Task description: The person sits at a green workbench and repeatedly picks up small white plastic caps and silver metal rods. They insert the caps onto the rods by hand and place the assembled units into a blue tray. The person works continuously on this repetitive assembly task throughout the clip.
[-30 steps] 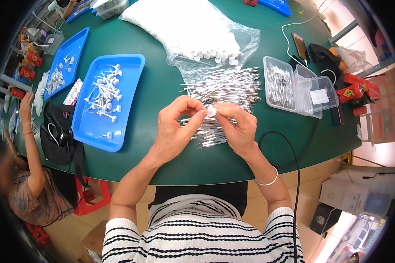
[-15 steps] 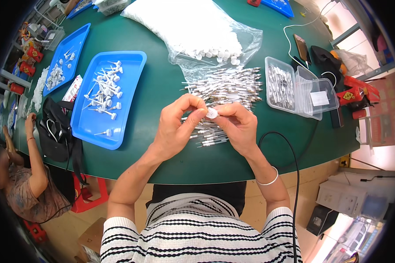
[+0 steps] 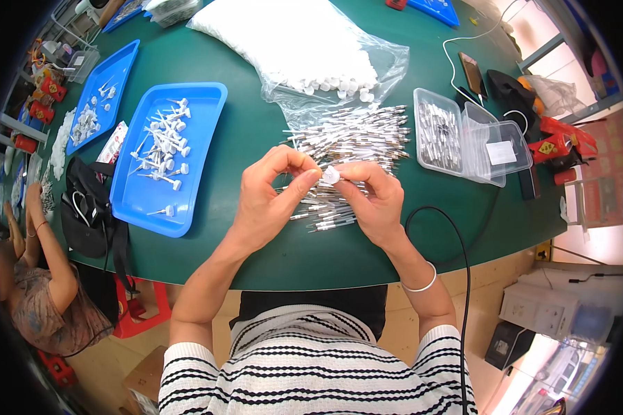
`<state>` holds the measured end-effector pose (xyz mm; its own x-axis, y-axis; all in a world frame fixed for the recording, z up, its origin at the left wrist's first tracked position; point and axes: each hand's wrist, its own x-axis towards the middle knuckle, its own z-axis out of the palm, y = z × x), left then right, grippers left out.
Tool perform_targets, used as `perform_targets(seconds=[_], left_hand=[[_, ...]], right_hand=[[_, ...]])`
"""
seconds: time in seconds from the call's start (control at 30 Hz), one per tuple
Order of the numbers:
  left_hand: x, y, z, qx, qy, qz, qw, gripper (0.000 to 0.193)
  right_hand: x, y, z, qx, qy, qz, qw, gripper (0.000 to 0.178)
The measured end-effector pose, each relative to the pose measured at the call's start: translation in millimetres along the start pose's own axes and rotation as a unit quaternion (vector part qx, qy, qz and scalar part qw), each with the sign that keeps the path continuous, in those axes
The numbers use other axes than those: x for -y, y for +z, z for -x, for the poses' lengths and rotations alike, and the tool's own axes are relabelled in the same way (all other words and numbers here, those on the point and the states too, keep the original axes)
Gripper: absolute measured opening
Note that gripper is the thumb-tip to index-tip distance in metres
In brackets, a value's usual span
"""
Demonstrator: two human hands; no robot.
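Both hands are raised at the centre of the frame, facing each other, with a white cap (image 3: 331, 176) between their fingertips. The left hand (image 3: 268, 197) pinches with thumb and forefinger at the cap's left edge; the right hand (image 3: 375, 200) grips its right side the same way. The fingers hide part of the cap; whether a rod is also inside the left pinch cannot be told.

The cap is held above the lower part of a pile of rods (image 3: 360, 142), which extends up and right behind the hands. Above the pile, at top centre, a clear bag (image 3: 284, 34) of white caps lies with its mouth toward the pile. Right of the pile stands a clear box (image 3: 439, 135) containing rods. Left of the hands, a blue tray (image 3: 145, 213) carries capped rods (image 3: 165, 142); a second tray (image 3: 120, 62) lies at upper left.
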<state>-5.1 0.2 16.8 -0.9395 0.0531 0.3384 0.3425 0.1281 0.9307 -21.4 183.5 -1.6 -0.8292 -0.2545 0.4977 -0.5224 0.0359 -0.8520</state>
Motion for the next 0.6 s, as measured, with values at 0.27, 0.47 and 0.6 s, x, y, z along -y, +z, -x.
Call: perform_targets(seconds=[0.27,0.47,0.6], left_hand=[[-3.1,1.7,0.9,0.019,-0.07,0.025,0.997,0.006],[-6.6,2.0,0.5,0.004,-0.022,-0.04,0.999,0.006],[-7.4,2.3,0.4,0.018,-0.024,-0.055,0.998,0.006]], right_hand=[[-7.4,1.0,-3.0,-0.026,-0.137,0.105,0.985,0.024],[-10.5,0.8,-3.1,-0.033,-0.166,0.134,0.976,0.025],[-12.1,1.2,-4.8,-0.031,-0.192,0.145,0.97,0.025]])
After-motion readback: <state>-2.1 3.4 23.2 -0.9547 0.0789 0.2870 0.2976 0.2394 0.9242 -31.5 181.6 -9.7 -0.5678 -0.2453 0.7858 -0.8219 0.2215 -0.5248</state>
